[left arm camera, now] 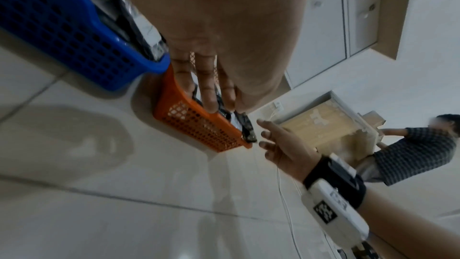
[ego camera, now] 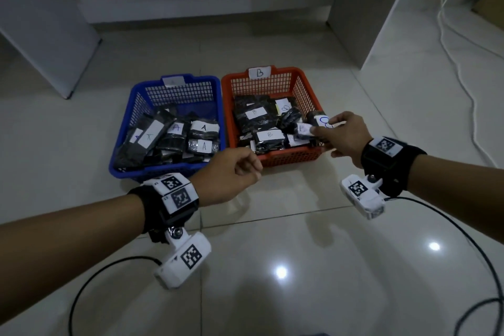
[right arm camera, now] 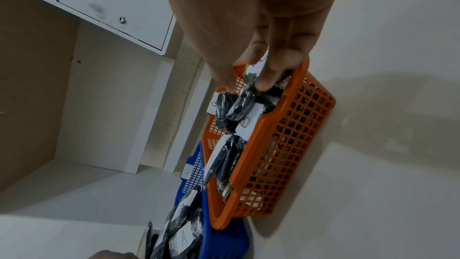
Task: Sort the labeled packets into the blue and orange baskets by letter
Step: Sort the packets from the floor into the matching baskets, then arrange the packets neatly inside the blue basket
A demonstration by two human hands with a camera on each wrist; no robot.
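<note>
While right hand [ego camera: 344, 136] fingers pinch a B packet [ego camera: 319, 122] just over the orange basket [ego camera: 272, 79] near-right corner — drop is straight down; left hand [ego camera: 231, 172], loosely curled, holds nothing, near blue basket [ego camera: 128, 106].

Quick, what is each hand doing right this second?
Left hand: fingers loosely curled, holding nothing, in front of the blue basket.
Right hand: pinching a B-labeled packet over the orange basket.

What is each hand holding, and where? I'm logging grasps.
The right hand pinches a black packet by its white-labelled end, over the orange basket. The left hand holds nothing.
</note>
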